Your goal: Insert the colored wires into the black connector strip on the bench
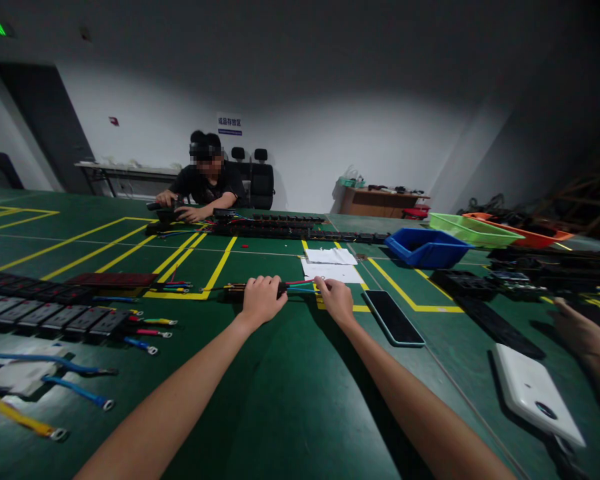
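Note:
My left hand [263, 300] is wrapped over a dark, narrow part [235, 289] lying crosswise on the green table. Red, green and blue wires [300, 287] run from that part to the right. At their far end my right hand [335, 298] pinches the wires between thumb and fingers. White paper sheets [333, 270] lie just behind the right hand, and a phone [394, 318] rests to its right. The fingertips of the left hand are partly hidden.
Black socket strips [55, 319] and lugged cables [75, 367] cover the left side. Blue [429, 248], green [473, 229] and orange [520, 230] trays stand at right, near a white device [535, 393] and another person's hand [587, 340]. Across the table sits a person [207, 183].

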Demonstrator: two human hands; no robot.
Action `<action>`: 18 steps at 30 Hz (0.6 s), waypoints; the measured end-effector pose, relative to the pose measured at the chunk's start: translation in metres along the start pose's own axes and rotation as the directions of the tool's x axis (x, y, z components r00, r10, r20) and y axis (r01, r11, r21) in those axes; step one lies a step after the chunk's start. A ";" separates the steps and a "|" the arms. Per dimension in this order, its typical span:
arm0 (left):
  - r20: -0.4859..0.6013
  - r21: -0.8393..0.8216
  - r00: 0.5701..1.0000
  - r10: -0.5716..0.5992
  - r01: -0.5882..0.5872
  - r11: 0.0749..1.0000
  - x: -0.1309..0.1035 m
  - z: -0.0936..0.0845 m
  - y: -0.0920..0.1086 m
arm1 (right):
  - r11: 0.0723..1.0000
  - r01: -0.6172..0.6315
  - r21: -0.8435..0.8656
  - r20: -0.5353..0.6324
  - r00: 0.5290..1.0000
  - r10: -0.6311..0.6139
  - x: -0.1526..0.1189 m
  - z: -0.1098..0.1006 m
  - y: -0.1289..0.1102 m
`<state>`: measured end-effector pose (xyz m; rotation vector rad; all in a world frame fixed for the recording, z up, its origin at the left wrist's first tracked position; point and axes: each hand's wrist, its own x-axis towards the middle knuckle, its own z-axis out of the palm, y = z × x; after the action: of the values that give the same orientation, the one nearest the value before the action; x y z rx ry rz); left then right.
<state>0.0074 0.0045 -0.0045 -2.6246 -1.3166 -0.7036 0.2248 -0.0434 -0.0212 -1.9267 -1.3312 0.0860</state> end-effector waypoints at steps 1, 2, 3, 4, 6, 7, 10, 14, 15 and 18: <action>0.000 0.000 1.000 0.000 0.000 1.000 0.000 0.000 0.000 | 1.000 -0.002 -0.004 0.000 1.000 0.002 0.000 0.000 -0.001; 0.000 0.000 1.000 0.001 -0.001 1.000 0.000 0.000 0.000 | 1.000 0.006 -0.006 -0.009 1.000 -0.006 0.000 0.000 -0.001; 0.000 -0.001 1.000 0.001 -0.001 1.000 0.000 0.000 0.000 | 1.000 0.022 -0.007 -0.029 0.999 -0.023 -0.001 0.000 -0.002; 0.001 -0.001 1.000 0.001 -0.001 1.000 0.000 0.000 0.000 | 0.999 0.047 -0.007 -0.059 0.997 -0.047 -0.001 0.001 -0.002; 0.006 0.001 1.000 -0.002 0.002 1.000 0.000 0.000 0.001 | 0.993 0.114 -0.008 -0.132 0.985 -0.114 -0.001 0.002 -0.003; 0.008 0.002 1.000 -0.003 0.003 1.000 0.000 0.000 0.001 | 0.988 0.153 -0.012 -0.168 0.974 -0.153 -0.002 0.003 -0.003; 0.016 0.005 1.000 -0.003 0.003 1.000 0.001 0.000 0.001 | 0.969 0.242 -0.040 -0.236 0.940 -0.245 -0.003 0.006 -0.003; 0.010 0.025 1.000 -0.004 0.004 1.000 0.000 -0.001 0.002 | 0.958 0.271 -0.093 -0.239 0.928 -0.286 -0.004 0.008 -0.002; 0.008 0.030 1.000 -0.004 0.004 1.000 0.000 -0.001 0.002 | 0.958 0.268 -0.106 -0.231 0.930 -0.286 -0.004 0.009 -0.002; 0.008 0.030 1.000 -0.002 0.002 1.000 0.000 -0.001 0.002 | 0.962 0.231 -0.146 -0.193 0.947 -0.257 -0.005 0.008 -0.003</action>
<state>0.0090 0.0028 -0.0029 -2.6054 -1.3220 -0.6690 0.2169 -0.0427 -0.0265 -1.7952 -1.4449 -0.3210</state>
